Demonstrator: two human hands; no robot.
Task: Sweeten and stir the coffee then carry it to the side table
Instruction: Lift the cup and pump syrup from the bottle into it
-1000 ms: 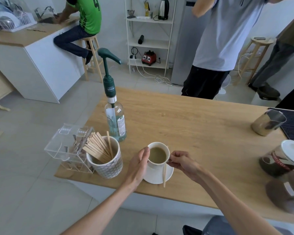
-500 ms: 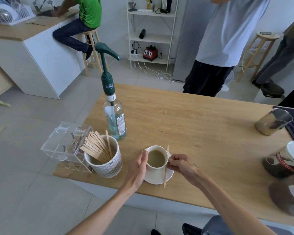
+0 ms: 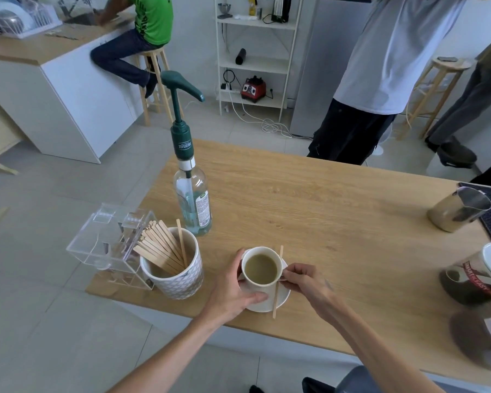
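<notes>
My left hand (image 3: pixel 233 290) cups the round white saucer (image 3: pixel 281 300) near the wooden bench (image 3: pixel 338 222) edge, my right hand (image 3: pixel 304 282) pinches the full white coffee cup (image 3: pixel 260 269); lifting unevenly could spill coffee.

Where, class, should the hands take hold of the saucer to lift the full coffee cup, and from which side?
Grip the saucer by its rim, one hand on each side, fingers under the edge. The coffee cup is nearly full and a stir stick rests loosely across the saucer, so keep it level.

Bright, even daylight; edges warped and blurred.
</notes>
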